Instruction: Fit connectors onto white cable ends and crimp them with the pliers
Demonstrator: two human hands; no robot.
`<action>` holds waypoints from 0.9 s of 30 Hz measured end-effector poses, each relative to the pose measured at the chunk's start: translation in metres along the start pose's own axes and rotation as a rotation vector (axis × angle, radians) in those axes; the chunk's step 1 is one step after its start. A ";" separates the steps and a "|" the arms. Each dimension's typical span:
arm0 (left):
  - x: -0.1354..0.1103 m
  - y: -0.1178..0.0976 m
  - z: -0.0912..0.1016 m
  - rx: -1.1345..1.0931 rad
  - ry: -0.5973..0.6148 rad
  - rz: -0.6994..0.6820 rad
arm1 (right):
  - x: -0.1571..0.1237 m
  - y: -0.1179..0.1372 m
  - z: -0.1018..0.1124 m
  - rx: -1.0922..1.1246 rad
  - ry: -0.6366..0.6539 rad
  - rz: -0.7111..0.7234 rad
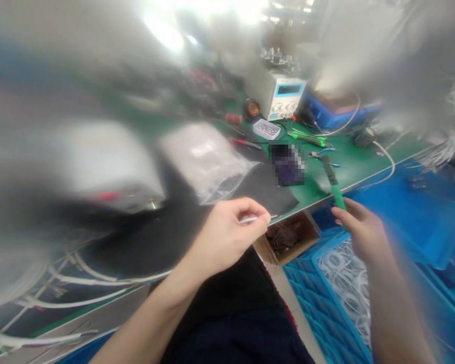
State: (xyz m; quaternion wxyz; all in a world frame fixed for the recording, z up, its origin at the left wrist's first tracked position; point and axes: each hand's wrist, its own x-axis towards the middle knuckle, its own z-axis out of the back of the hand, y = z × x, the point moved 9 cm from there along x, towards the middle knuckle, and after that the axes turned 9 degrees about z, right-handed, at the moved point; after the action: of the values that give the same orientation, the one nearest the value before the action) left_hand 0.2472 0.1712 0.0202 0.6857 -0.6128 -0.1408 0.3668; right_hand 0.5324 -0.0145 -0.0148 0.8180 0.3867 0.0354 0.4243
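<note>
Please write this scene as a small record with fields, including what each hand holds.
Left hand: pinches a thin white wire
Right hand: holds a green-and-black tool by its green end
Bench: green; black mat and plastic bag on it
Instrument: white, with display and knobs
White tray: holds small parts
Blue crate: holds coiled white cables
Unclear: picture edges, blurred
</note>
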 end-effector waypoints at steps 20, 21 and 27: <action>-0.006 0.005 -0.025 -0.113 0.092 0.067 | -0.100 0.117 -0.115 0.984 0.423 -0.312; -0.006 0.005 -0.024 -0.107 0.087 0.063 | -0.099 0.119 -0.114 0.953 0.431 -0.290; -0.006 0.005 -0.022 -0.078 0.072 0.051 | -0.093 0.130 -0.107 0.839 0.418 -0.206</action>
State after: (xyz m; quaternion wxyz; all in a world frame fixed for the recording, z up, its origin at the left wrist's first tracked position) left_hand 0.2548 0.1509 0.0121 0.6565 -0.6552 -0.1144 0.3559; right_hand 0.3455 0.0273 -0.0287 0.6045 0.5843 0.4054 0.3588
